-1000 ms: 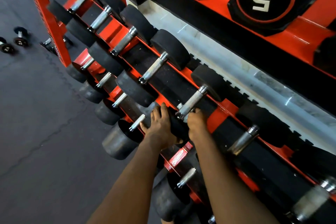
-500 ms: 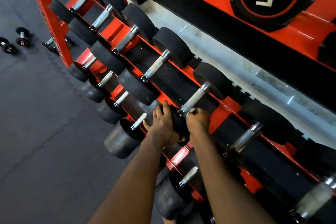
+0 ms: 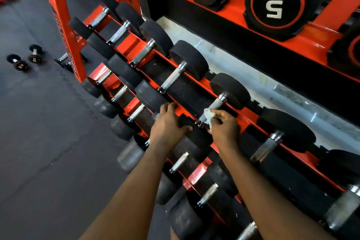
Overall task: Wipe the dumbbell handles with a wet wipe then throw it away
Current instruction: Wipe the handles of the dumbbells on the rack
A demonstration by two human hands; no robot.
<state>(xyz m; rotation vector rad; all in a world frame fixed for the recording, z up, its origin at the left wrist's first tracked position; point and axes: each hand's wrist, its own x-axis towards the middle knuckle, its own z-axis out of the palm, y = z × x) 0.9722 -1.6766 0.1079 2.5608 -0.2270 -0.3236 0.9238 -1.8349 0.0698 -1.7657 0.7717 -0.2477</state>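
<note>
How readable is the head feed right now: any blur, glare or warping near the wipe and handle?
Head view: wet wipe and right hand on the handle are slightly soft but readable; the lower-right dumbbells smear with blur; glare streaks the red rack frame; the wide-angle lens bows the rack rails.

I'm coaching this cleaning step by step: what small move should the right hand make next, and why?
Probably slide the wet wipe up the handle toward the far head: the right hand holds it at the handle's near end, the metal above it is uncovered, and the left hand grips the near head.
</note>
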